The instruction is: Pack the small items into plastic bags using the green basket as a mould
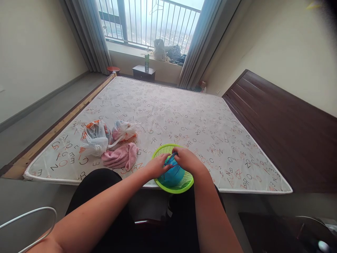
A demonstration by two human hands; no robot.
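Note:
A lime-green plastic basket (188, 185) sits at the near edge of the mattress, just in front of my knees. Inside it lies a blue plastic bag (170, 176), rounded and thin-walled; what it contains cannot be made out. My left hand (159, 166) pinches the top of the bag from the left side. From the right, my right hand (186, 160) is closed on the gathered bag top, fingers curled. Left of the basket, a pink towel (120, 157) lies crumpled on the mattress.
Two knotted plastic bags, a larger bag (96, 138) and a smaller bag (125, 130), lie beyond the towel on the lettered mattress (168, 109). A dark wooden headboard (279, 123) stands on the right. A nightstand (143, 73) is by the window. A white cable (39, 209) loops near my left arm.

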